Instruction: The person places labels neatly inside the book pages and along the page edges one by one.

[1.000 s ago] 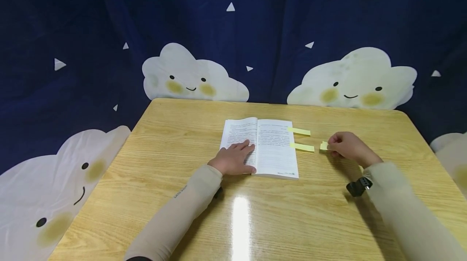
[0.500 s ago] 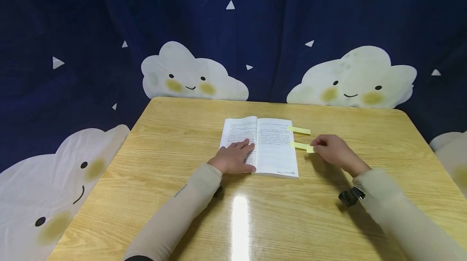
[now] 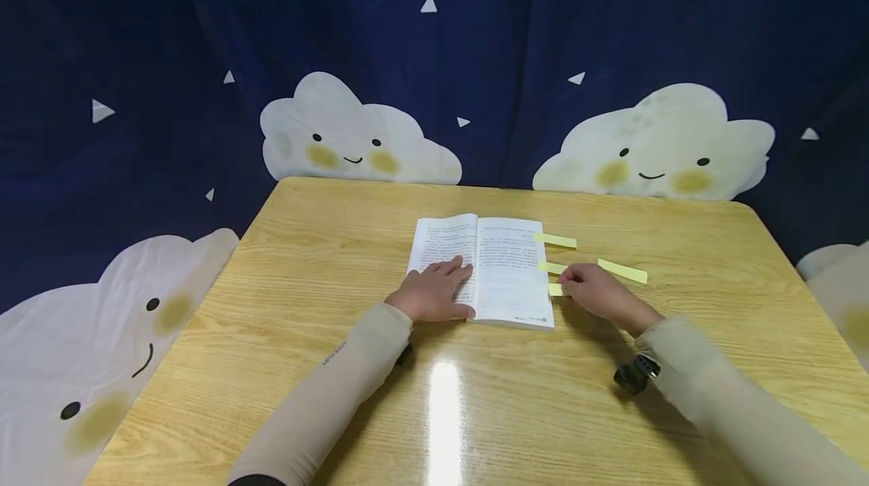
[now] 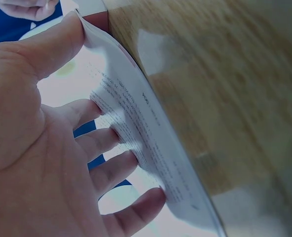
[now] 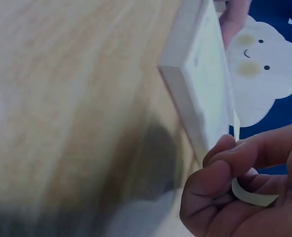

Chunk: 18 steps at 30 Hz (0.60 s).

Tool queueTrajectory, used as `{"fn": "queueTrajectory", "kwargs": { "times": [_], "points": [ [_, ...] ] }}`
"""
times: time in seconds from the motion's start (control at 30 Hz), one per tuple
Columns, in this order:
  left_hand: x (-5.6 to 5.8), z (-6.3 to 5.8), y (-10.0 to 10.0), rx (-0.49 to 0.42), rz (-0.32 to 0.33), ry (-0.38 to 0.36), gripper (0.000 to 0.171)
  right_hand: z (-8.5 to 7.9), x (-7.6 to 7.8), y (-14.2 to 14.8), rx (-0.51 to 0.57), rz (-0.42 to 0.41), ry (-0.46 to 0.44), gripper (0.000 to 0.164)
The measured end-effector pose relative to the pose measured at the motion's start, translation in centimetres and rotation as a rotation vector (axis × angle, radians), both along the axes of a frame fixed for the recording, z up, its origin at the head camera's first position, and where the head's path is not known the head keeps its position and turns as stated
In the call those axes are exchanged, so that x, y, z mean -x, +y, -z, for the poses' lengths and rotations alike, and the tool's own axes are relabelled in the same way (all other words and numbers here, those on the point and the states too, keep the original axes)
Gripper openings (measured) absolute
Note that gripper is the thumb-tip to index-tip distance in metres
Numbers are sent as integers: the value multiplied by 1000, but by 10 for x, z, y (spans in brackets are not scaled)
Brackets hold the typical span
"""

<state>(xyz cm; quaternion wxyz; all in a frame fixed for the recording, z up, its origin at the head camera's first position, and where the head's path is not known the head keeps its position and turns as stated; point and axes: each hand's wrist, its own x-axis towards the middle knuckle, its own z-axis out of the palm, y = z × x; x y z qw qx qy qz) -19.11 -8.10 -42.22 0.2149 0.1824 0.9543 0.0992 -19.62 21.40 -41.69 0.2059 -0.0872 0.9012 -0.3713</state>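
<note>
An open book (image 3: 512,275) lies on the table, its printed pages facing up. My left hand (image 3: 434,293) rests on the left page with its fingers spread; in the left wrist view the fingertips (image 4: 153,197) touch the page and the thumb lies at its near edge. At the right page's edge my right hand (image 3: 600,293) pinches a yellow sticky strip (image 3: 555,290) between thumb and fingers. In the right wrist view the strip's free end (image 5: 254,198) curls toward the palm. Two more sticky strips, an upper one (image 3: 558,241) and a lower one (image 3: 553,268), jut from that page edge.
Another yellow strip (image 3: 623,272) shows just beyond the right hand's knuckles. The wooden table (image 3: 326,244) reaches back to a dark blue curtain (image 3: 502,56) printed with clouds. A light glare (image 3: 444,418) falls on the tabletop in front.
My right hand has moved left with the sticky strip, from beside the book to the right page's edge. The other yellow strip has come into view behind it. The left hand stays on the page.
</note>
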Motion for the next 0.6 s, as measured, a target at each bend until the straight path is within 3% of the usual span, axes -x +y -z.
{"fn": "queueTrajectory", "kwargs": {
  "times": [0.6],
  "points": [
    [0,-1,-1,2,5,-6,82,20,-3,-10,-1,17,4,21]
  ]
}}
